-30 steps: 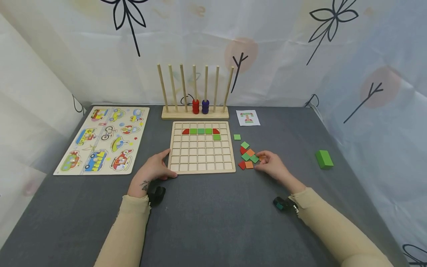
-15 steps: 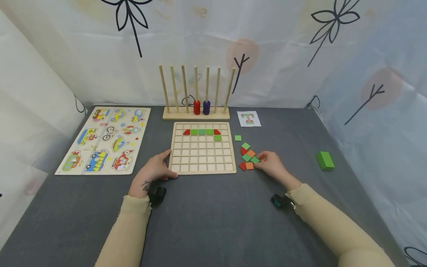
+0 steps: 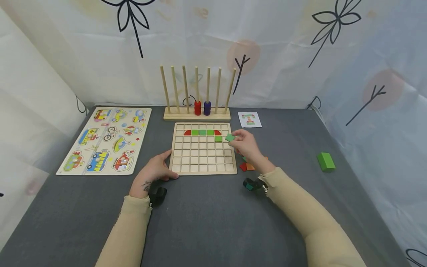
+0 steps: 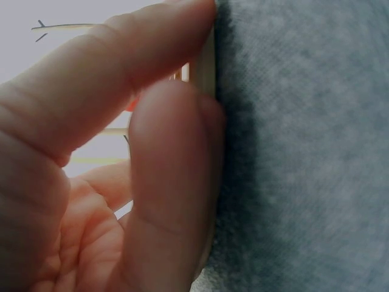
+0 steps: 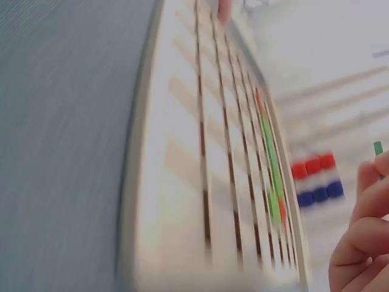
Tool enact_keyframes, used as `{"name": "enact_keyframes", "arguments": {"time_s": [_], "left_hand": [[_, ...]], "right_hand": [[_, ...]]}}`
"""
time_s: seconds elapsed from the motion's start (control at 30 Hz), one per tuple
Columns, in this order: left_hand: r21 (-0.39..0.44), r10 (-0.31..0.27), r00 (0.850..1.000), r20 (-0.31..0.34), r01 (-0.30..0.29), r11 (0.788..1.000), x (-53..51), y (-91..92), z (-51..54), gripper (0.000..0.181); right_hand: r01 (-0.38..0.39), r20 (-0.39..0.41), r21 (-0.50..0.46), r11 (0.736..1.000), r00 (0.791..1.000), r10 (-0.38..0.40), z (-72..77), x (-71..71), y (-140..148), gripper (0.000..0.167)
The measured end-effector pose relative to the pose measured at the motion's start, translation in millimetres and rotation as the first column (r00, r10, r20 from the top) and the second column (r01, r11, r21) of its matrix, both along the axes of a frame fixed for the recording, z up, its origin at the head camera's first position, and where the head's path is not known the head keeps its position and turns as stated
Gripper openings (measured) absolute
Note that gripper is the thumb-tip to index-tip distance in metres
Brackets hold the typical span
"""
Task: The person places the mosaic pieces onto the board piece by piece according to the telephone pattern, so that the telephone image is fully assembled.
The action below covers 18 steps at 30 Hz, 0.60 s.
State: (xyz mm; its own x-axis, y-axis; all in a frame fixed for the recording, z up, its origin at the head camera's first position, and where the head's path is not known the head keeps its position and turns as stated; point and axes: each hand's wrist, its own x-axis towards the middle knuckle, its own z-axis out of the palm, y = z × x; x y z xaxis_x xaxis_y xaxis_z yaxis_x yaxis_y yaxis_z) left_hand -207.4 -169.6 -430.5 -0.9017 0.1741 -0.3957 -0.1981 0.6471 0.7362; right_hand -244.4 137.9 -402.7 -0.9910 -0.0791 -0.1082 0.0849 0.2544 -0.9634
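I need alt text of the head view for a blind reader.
A person's right hand pinches a green tile near the right edge of a grid board; the left hand touches its left side. Behind stands a peg rack.

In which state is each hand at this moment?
Left hand: open, touching the board.
Right hand: closed, pinching a green tile.

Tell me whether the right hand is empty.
No, the right hand pinches a green tile near the wooden grid board.
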Motion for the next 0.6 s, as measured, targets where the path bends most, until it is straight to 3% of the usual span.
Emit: {"name": "enact_keyframes", "arguments": {"time_s": [0.1, 0.2, 0.43, 0.6], "left_hand": [[0.005, -0.004, 1.000, -0.007, 0.005, 1.000, 0.1, -0.6, -0.5, 0.104], [-0.006, -0.002, 1.000, -0.014, 0.002, 1.000, 0.3, 0.0, -1.8, 0.104], [-0.022, 0.002, 1.000, -0.005, -0.003, 1.000, 0.4, 0.4, -0.9, 0.103], [-0.027, 0.007, 1.000, 0.003, -0.007, 1.000, -0.2, 0.2, -1.1, 0.102]], "right_hand": [[-0.057, -0.003, -0.104, 0.993, 0.998, 0.057, -4.3, -11.1, -31, 0.035], [-0.118, 0.000, -0.082, 0.990, 0.993, 0.118, -11.2, -21.1, -59, 0.037], [-0.212, 0.039, 0.122, 0.970, 0.977, 0.208, -18.9, -42.6, -102, 0.035], [-0.224, 0.076, 0.221, 0.949, 0.974, 0.212, -18.2, -52.1, -116, 0.038]]}}
